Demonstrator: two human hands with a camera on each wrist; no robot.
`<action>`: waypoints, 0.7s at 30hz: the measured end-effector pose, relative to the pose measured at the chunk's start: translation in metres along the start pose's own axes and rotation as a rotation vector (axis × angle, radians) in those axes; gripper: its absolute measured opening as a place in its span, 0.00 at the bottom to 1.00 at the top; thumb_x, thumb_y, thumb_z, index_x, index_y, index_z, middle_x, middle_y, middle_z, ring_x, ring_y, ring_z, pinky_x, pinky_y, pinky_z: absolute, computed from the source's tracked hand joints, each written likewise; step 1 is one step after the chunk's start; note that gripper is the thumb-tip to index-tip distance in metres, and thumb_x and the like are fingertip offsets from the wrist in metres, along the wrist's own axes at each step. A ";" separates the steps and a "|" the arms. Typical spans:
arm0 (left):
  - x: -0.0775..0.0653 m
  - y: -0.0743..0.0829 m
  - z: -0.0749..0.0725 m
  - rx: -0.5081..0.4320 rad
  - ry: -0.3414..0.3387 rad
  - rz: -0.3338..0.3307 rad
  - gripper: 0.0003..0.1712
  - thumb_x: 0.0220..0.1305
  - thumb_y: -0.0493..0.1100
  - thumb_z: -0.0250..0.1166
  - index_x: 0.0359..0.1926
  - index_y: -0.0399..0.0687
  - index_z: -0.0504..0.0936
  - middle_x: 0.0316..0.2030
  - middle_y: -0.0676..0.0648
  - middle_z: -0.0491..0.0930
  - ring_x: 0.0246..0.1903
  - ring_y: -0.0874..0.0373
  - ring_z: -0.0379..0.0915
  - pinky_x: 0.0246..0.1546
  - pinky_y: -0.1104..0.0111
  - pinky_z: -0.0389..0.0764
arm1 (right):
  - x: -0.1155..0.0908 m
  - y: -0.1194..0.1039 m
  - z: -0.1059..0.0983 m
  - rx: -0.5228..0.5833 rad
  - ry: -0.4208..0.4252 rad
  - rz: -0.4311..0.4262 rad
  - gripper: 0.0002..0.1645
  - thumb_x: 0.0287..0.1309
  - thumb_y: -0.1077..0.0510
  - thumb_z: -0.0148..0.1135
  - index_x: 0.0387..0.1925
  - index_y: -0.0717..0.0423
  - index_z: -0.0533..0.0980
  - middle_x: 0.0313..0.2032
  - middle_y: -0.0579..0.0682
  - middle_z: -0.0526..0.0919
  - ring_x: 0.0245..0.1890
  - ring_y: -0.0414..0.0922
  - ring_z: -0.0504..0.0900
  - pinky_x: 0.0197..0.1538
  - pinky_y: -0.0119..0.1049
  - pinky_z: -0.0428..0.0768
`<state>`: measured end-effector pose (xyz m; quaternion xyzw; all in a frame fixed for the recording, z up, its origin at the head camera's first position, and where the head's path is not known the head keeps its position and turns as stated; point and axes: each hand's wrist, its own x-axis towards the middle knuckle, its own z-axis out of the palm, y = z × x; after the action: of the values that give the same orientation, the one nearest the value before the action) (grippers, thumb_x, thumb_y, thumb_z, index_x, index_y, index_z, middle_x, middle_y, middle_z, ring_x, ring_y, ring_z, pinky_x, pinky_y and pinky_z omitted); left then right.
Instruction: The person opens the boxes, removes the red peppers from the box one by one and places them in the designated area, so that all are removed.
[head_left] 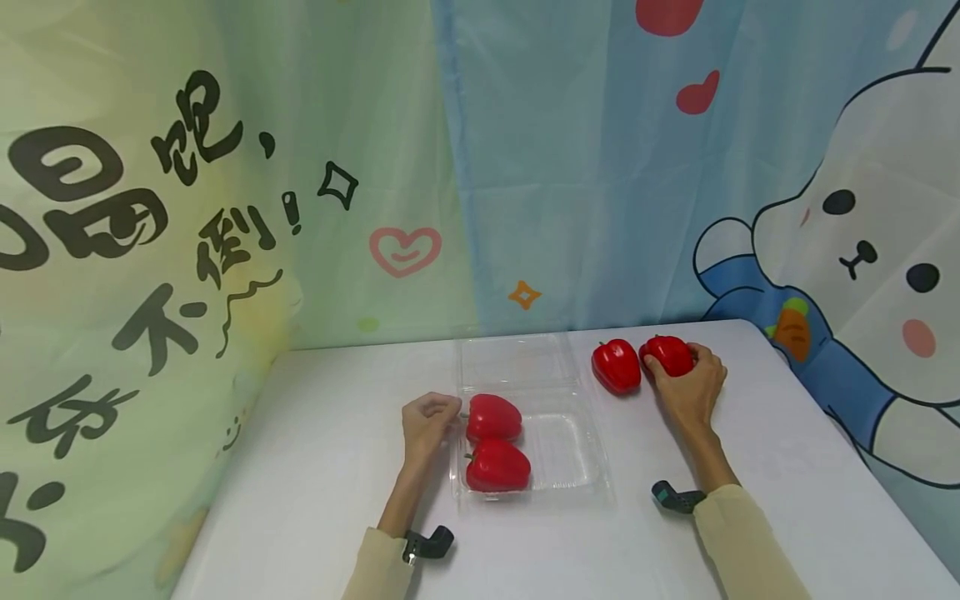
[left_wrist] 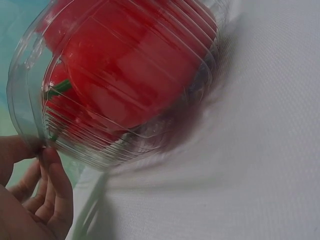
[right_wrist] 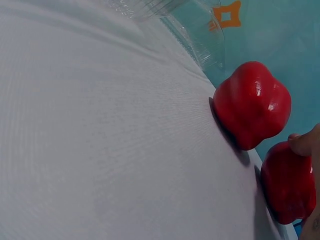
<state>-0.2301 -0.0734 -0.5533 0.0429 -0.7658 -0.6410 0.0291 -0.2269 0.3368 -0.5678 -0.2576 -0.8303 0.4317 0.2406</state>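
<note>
A clear plastic clamshell box (head_left: 558, 450) lies with its lid folded back on the white table. Two red bell peppers (head_left: 495, 417) (left_wrist: 135, 65) fill its left half, one behind the other, green stems to the left. My left hand (head_left: 429, 425) pinches the box's left rim between thumb and fingertips, as the left wrist view shows. At the back right, my right hand (head_left: 686, 387) grips a red bell pepper (head_left: 670, 356), thumb on its left side and fingers on its right. Just left of that one sits another red bell pepper (right_wrist: 252, 105).
The open lid (head_left: 517, 358) reaches toward the table's back edge. A printed curtain (head_left: 525, 167) with cartoon figures and lettering hangs right behind the white table (head_left: 330, 467) and along its left side.
</note>
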 end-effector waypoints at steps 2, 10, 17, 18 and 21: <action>-0.001 0.001 0.000 0.003 0.001 -0.002 0.10 0.72 0.42 0.72 0.40 0.37 0.90 0.35 0.37 0.92 0.30 0.58 0.87 0.32 0.73 0.85 | 0.000 -0.001 -0.001 -0.001 -0.003 -0.001 0.51 0.67 0.50 0.75 0.81 0.61 0.59 0.78 0.68 0.65 0.81 0.63 0.60 0.72 0.73 0.76; 0.000 0.002 0.001 -0.008 0.001 -0.001 0.10 0.71 0.41 0.71 0.41 0.36 0.90 0.35 0.35 0.92 0.29 0.58 0.87 0.31 0.74 0.84 | 0.000 -0.001 -0.002 -0.004 -0.012 0.004 0.52 0.67 0.50 0.74 0.82 0.61 0.58 0.78 0.67 0.64 0.81 0.63 0.59 0.71 0.73 0.76; 0.000 0.001 0.000 -0.008 0.002 -0.001 0.09 0.71 0.40 0.71 0.40 0.36 0.90 0.34 0.37 0.92 0.28 0.60 0.86 0.31 0.74 0.85 | -0.001 0.000 -0.001 -0.013 -0.017 0.020 0.53 0.67 0.48 0.75 0.83 0.61 0.57 0.78 0.68 0.64 0.82 0.63 0.59 0.71 0.73 0.76; 0.000 0.000 0.000 -0.010 0.001 -0.001 0.09 0.71 0.40 0.72 0.40 0.35 0.90 0.33 0.37 0.92 0.28 0.61 0.86 0.31 0.74 0.85 | -0.001 0.000 -0.001 -0.012 -0.016 0.021 0.53 0.67 0.48 0.75 0.83 0.61 0.57 0.78 0.68 0.64 0.82 0.63 0.59 0.71 0.73 0.76; 0.000 0.000 0.000 -0.014 0.000 -0.001 0.10 0.71 0.40 0.72 0.40 0.35 0.89 0.33 0.36 0.92 0.28 0.61 0.85 0.30 0.74 0.84 | -0.001 0.000 -0.001 -0.007 -0.011 0.021 0.53 0.67 0.48 0.75 0.82 0.61 0.58 0.78 0.68 0.64 0.81 0.62 0.59 0.71 0.72 0.76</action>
<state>-0.2298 -0.0735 -0.5530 0.0430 -0.7612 -0.6465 0.0293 -0.2259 0.3369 -0.5677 -0.2649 -0.8304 0.4327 0.2303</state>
